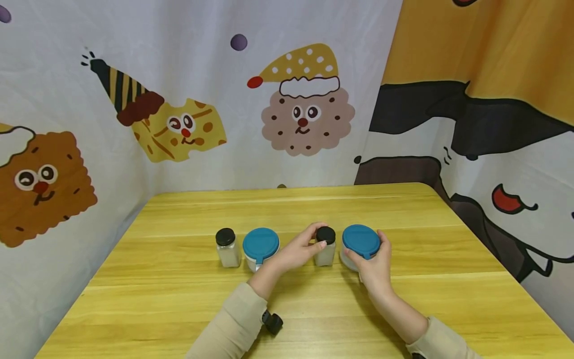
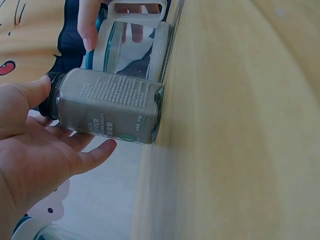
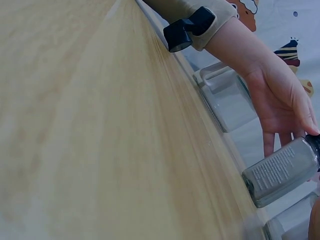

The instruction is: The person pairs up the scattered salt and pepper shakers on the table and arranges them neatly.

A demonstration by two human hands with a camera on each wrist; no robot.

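My left hand (image 1: 297,250) pinches the black lid of a small square glass spice jar (image 1: 325,257), with the thumb on the near side. In the left wrist view the jar's printed label (image 2: 115,90) shows part of the word "pepper". To its right, my right hand (image 1: 377,263) holds a clear storage jar with a blue lid (image 1: 360,240), thumb and fingers on either side of it. A pale handle (image 2: 137,7) juts from this storage jar. Both held jars stand upright, side by side, their bases at the tabletop.
A second blue-lidded jar (image 1: 261,243) stands left of my left hand, partly behind the forearm. Beside it is another black-capped spice jar (image 1: 228,252). All are on a wooden table (image 1: 179,299) with printed cloth (image 1: 188,30) behind. A black wrist camera (image 1: 272,323) sticks out from my left sleeve.
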